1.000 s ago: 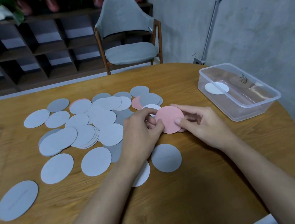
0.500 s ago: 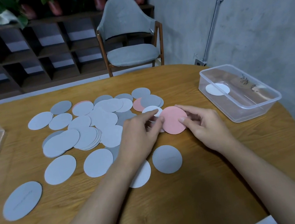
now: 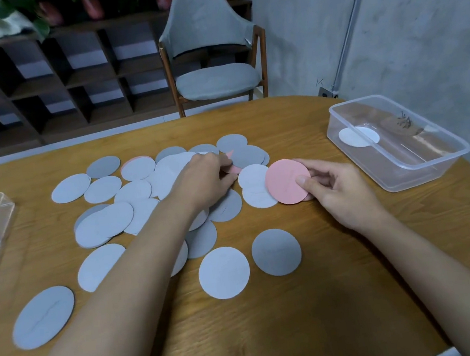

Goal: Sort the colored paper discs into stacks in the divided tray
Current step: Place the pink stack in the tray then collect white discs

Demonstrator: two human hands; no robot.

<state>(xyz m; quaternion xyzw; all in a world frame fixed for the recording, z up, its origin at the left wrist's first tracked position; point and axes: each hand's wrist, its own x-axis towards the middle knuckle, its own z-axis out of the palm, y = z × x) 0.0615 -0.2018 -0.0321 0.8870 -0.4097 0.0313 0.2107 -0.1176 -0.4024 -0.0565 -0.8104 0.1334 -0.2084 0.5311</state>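
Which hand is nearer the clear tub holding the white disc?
Right. The right hand, holding a pink disc, is left of the tub; the left hand is farther left, at the pile.

A grey chair [image 3: 212, 47] (wood-framed) stands before dark shelves [image 3: 38, 83], beside a concrete wall [image 3: 430, 20].

We are reaching both bare forearms forward, the left one crossing slightly toward the middle. Our left hand [image 3: 203, 181] is lying knuckles up, farther out than the right, with its fingers bending down at the tips. We are not able to tell whether they are gripping anything. Our right hand [image 3: 338, 186] is turning its palm inward and pinching a pink disc [image 3: 284, 182] by its right edge, thumb on top, curled fingers beneath. The two hands are near each other, not touching.
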